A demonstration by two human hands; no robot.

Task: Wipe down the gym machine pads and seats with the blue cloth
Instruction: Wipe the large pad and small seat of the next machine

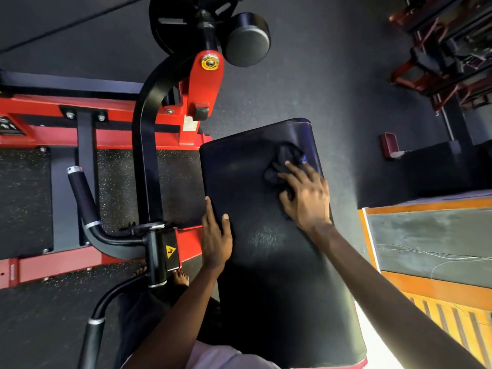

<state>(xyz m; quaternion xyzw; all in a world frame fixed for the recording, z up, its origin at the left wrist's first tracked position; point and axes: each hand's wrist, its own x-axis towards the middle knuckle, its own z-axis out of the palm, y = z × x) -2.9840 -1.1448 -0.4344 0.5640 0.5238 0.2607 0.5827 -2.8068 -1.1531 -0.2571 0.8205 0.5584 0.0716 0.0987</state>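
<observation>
Standing over this, most of what I see is dark speckled rubber floor (319, 75), and across it from nine o'clock toward the middle runs the red and black machine frame (111, 134). The long black pad (266, 262) comes next in size, stretching from six o'clock up past the centre, its vinyl catching a dull shine. At four o'clock sits an orange-bordered platform (426, 235). A round black roller pad (247, 41) hangs at twelve o'clock, and a black foam handle (82, 193) angles up at eight o'clock. The right hand (306, 198) lies on the pad's far end, toward its right edge, fingers spread and pressing down flat rather than clenched. Under those fingers is the cloth (286, 158), bunched and looking nearly black here, with a flash of blue along its right edge; it sits at one o'clock from the centre, touching the pad. The left hand (217, 241) rests along the pad's left edge, fingers straight, thumb on top, gripping nothing. A black placard (9, 126) at nine o'clock carries white marks too small to read. A white label (189, 123) on the red bracket is blurred beyond reading. A yellow warning triangle (171, 251) with a black pictogram sits on the post near seven o'clock; no words show on it.
</observation>
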